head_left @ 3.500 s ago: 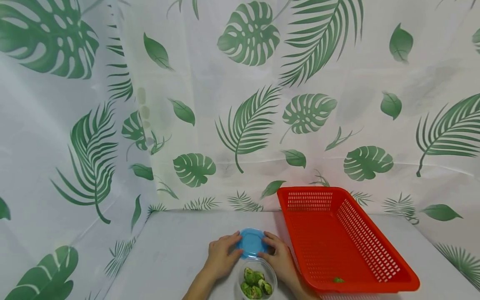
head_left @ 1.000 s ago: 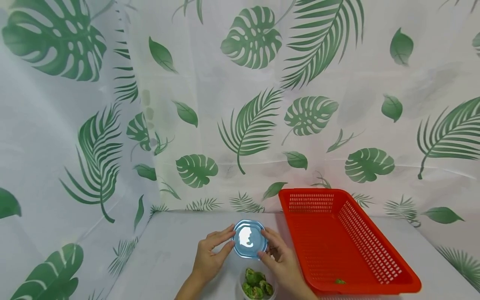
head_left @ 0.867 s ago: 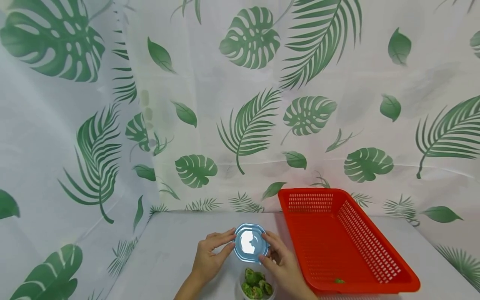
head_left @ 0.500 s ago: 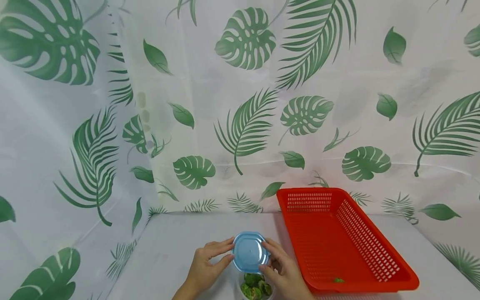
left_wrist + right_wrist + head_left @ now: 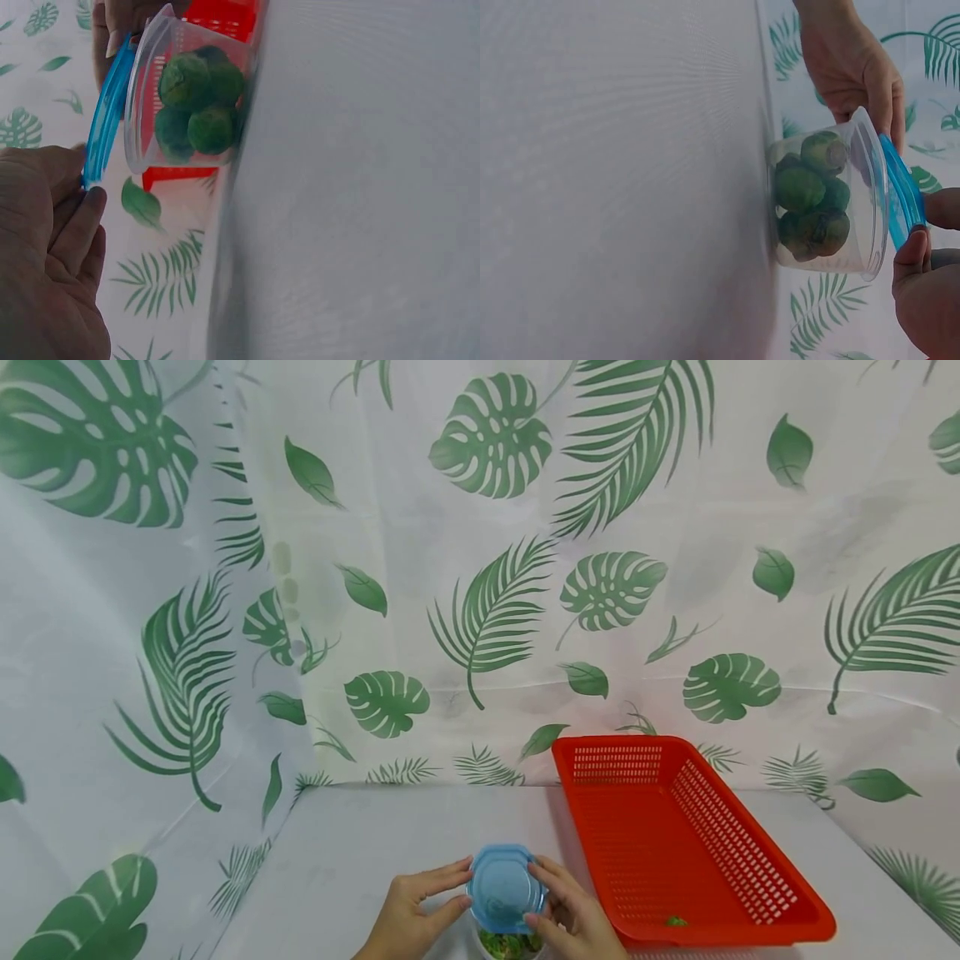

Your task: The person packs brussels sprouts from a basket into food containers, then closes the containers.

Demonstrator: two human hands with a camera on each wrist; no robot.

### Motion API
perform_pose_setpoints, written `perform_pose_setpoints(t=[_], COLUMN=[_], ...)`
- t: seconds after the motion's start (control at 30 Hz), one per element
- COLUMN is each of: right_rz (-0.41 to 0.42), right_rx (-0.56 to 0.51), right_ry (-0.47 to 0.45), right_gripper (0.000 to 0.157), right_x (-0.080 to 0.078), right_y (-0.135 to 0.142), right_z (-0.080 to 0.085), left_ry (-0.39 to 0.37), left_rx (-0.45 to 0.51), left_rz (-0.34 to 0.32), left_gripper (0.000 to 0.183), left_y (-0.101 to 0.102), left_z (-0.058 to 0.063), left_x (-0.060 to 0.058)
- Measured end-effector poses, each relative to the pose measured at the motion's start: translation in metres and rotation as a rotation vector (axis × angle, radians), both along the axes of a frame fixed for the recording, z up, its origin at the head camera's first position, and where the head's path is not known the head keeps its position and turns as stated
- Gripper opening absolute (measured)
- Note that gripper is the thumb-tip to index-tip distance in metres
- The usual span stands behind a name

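A clear plastic tub (image 5: 864,225) holding several Brussels sprouts (image 5: 802,187) stands on the table near its front. Above its mouth a blue translucent lid (image 5: 504,887) is held tilted, one edge close to the rim in both wrist views. My left hand (image 5: 414,906) pinches the lid's left edge between thumb and fingers. On the opposite edge my right hand (image 5: 576,910) pinches it the same way. From the head view the lid covers much of the tub, and only some sprouts (image 5: 510,945) show below it.
Right of the hands sits a large red perforated basket (image 5: 652,843) with a small green piece (image 5: 677,921) near its front end. A white table (image 5: 360,835) lies beneath, backed by a leaf-patterned sheet (image 5: 465,610).
Both hands have lifted the lid from behind the tub, turned it over and brought it forward and down over the tub. The basket stays where it was.
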State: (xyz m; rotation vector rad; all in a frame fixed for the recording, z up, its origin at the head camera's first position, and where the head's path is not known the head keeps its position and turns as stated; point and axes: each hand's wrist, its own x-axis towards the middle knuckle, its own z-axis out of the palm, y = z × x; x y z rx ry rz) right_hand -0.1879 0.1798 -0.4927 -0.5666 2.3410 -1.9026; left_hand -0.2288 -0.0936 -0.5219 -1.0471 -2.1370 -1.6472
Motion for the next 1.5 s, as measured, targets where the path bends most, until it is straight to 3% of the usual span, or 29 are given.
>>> perform_pose_setpoints(t=[0.27, 0.6, 0.93, 1.17, 1.5], right_rz=[0.016, -0.025, -0.056, -0.066, -0.022], right_rx=[0.017, 0.124, 0.327, 0.411, 0.501], right_ry=[-0.041, -0.072, -0.018, -0.045, -0.085], right_gripper=[0.063, 0.064, 0.063, 0.063, 0.088], right_x=[0.0028, 0.0003, 0.0042, 0.0068, 0.0033], right_y=[0.0021, 0.0026, 0.0039, 0.0024, 0.0010], right_z=[-0.0019, -0.0040, -0.0029, 0.0020, 0.0037], left_ry=[-0.139, -0.226, -0.081, -0.091, -0.097], left_rx=[-0.022, -0.035, -0.045, -0.088, -0.136], left_rz=[-0.015, -0.033, -0.046, -0.062, -0.063], left_gripper=[0.034, 0.033, 0.026, 0.031, 0.031], left_y=[-0.0007, -0.0037, -0.0029, -0.0006, 0.0015], left_z=[-0.0012, -0.0041, -0.0090, -0.0065, -0.0075], left_x=[0.0034, 0.0029, 0.0005, 0.0011, -0.0001])
